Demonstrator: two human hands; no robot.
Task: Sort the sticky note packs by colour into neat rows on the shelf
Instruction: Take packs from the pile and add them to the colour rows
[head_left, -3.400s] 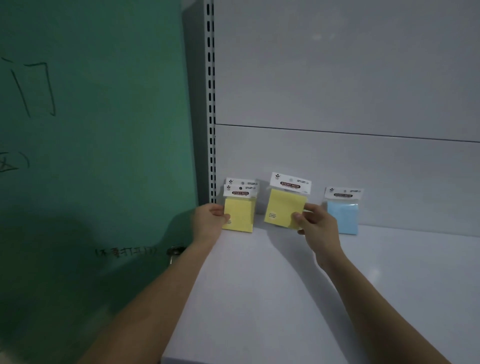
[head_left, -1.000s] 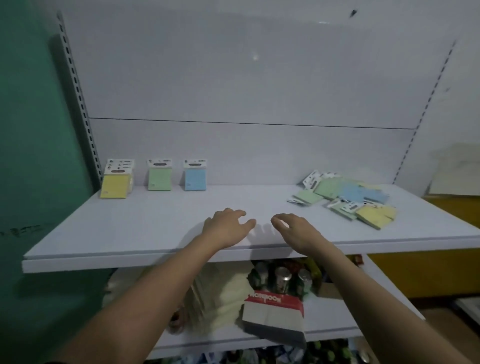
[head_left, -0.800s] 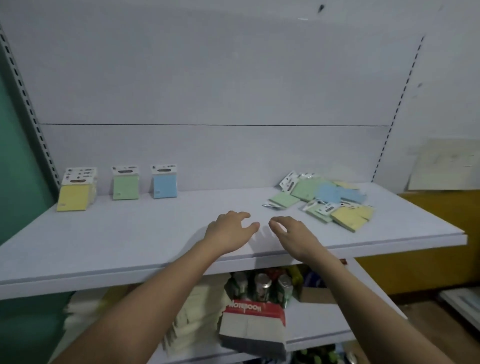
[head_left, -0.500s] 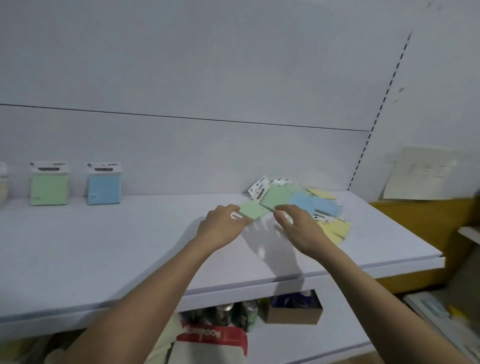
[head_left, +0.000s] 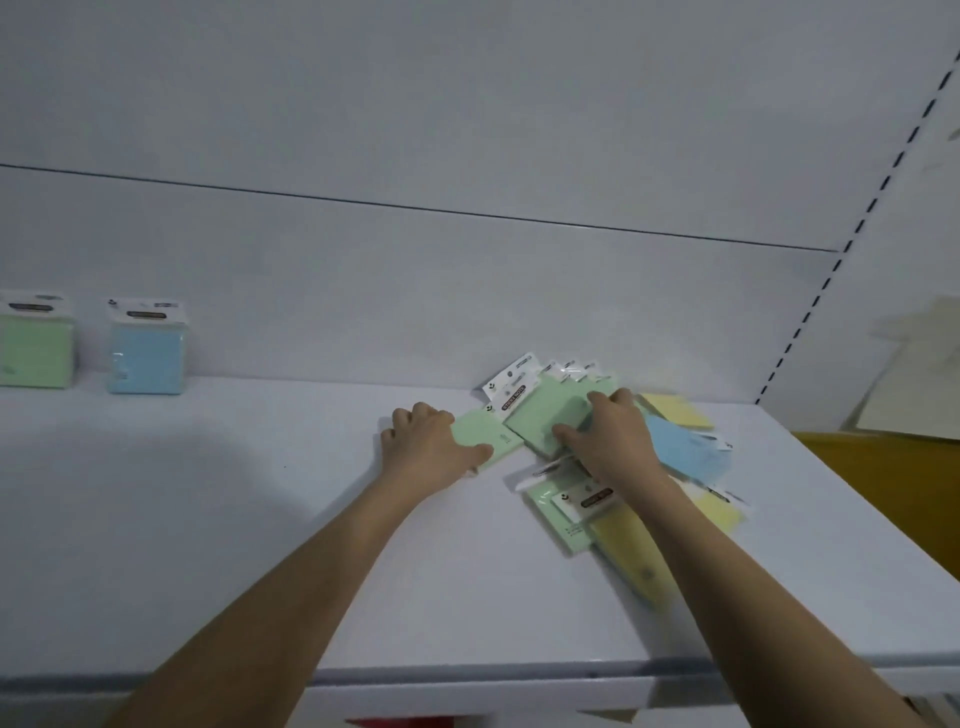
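1. White header card (head_left: 511, 391) of the green pack at the centre of the frame, in the loose pile — a dark oval label with pale lettering that looks like "STICKY NOTE", though blurred; the small logo beside it cannot be read.
2. Header card (head_left: 584, 500) of the pack lower in the pile, right of centre — the same kind of dark oval label, lettering too smeared to read.
3. Header cards of the standing blue pack (head_left: 147, 347) and green pack (head_left: 34, 343), left edge of the frame — dark oval labels, wording illegible.
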